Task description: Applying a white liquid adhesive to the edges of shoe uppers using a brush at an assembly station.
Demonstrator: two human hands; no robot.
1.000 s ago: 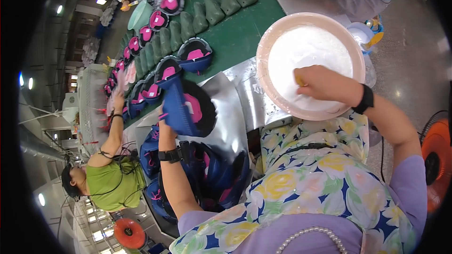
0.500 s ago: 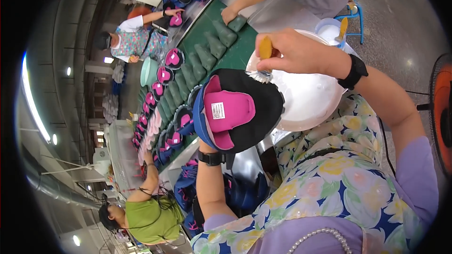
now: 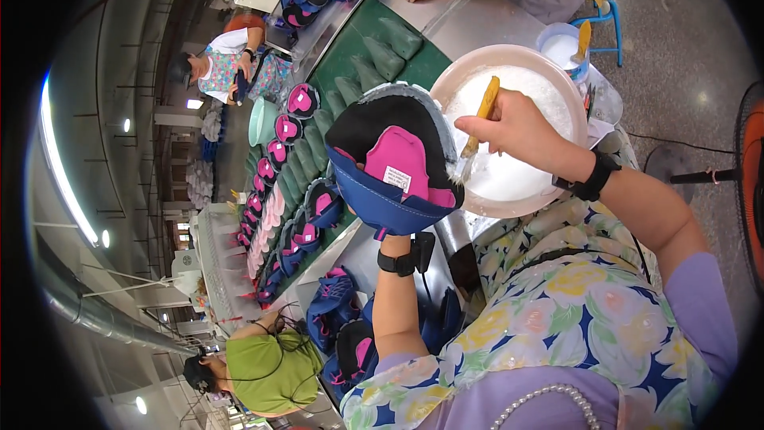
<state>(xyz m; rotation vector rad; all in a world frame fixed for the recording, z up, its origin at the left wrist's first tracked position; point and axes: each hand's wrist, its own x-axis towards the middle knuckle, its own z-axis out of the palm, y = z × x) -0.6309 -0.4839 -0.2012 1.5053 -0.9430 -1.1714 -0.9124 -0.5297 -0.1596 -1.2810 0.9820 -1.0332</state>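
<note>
A shoe upper (image 3: 374, 183), blue outside with a black and pink inside, is held up in front of me. My left wrist (image 3: 404, 245) comes up beneath it, and the upper hides the fingers of that hand. A whitish coating shows along the upper's rim. My right hand (image 3: 521, 129) is closed round the wooden handle of a brush (image 3: 480, 118). The pale bristles point down and touch the upper's right edge. Just behind that hand is a wide pinkish basin (image 3: 439, 95) of white liquid.
Green foot-shaped forms (image 3: 368, 73) and more shoe uppers (image 3: 302, 100) line a green conveyor belt (image 3: 434, 72). A blue-rimmed tub (image 3: 559, 46) holds another brush. Uppers (image 3: 333, 302) are piled below my left arm. Co-workers sit around, and an orange fan (image 3: 750, 183) stands at right.
The upper has turned and tilted, and its rim now shows whitish. My brush has shifted from its top edge to its right edge. A co-worker's hand has left the green forms.
</note>
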